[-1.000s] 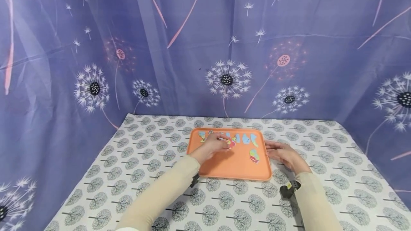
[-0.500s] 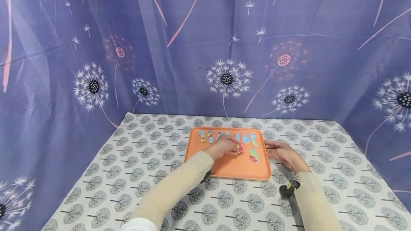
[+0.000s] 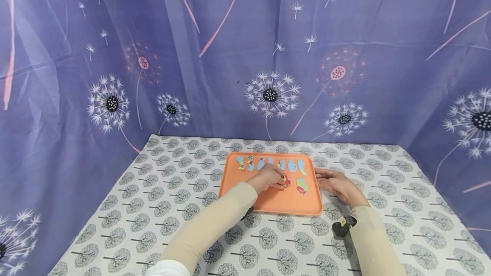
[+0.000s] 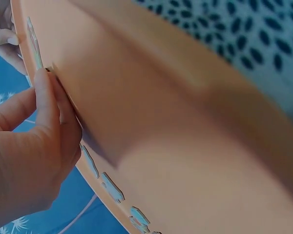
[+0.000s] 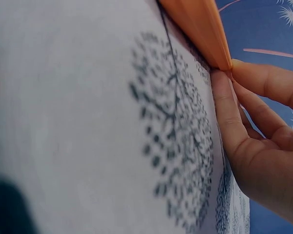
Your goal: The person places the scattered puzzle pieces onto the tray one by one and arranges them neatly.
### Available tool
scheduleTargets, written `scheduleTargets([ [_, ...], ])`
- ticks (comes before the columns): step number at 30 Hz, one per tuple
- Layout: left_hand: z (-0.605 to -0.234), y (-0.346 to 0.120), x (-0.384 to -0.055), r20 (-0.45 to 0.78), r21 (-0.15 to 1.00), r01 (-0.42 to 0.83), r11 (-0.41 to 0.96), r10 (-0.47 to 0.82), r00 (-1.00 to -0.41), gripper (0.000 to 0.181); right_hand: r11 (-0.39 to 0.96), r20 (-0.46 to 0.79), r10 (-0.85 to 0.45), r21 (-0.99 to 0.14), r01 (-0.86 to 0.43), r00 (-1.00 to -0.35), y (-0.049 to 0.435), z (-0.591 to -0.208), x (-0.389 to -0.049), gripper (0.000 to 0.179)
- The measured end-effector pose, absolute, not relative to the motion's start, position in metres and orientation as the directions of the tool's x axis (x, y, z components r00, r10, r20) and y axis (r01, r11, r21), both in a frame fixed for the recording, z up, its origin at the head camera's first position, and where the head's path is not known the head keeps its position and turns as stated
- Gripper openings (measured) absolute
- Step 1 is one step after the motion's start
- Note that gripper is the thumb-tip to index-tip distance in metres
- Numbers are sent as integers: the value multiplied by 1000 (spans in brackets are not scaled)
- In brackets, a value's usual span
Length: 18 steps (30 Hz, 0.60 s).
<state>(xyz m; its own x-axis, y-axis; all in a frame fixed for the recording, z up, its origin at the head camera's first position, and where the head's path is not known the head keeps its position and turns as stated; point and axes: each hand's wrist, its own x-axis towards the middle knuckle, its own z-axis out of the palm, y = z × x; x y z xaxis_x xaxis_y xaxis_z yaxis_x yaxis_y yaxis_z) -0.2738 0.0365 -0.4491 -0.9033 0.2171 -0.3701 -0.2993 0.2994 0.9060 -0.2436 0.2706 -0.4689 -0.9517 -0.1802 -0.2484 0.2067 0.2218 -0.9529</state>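
Observation:
An orange tray point(image 3: 268, 204) lies on the table and carries several flat, colourful jigsaw puzzle pieces. My left hand point(image 3: 270, 177) pinches a red puzzle piece point(image 3: 287, 181) between thumb and fingers, low over the tray's middle right. In the left wrist view, that hand's point(image 4: 44, 141) fingertips are close to the tray's surface and mostly cover the piece. To its right lies a green, blue and red joined-looking piece point(image 3: 302, 186). My right hand point(image 3: 339, 185) holds the tray's right rim; in the right wrist view, its thumb and fingers point(image 5: 266, 80) meet at the orange edge.
Along the tray's far side runs a row of mostly light-blue pieces, among them a curved one point(image 3: 301, 167) at the right end. A tree-patterned cloth point(image 3: 184, 195) covers the table. Behind it hangs a purple dandelion-print curtain point(image 3: 215, 97).
My left hand has carried the red piece right and nearer to me, from the row towards the green, blue and red piece. My right hand has stayed at the tray's rim.

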Motion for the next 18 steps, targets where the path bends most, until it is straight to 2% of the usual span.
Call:
scheduleTargets([
  [18,-449,42,-271,-391,893,-307,330,227,-892,21,197,-248,-171,-957,214,-953,276,-473,-240,64],
])
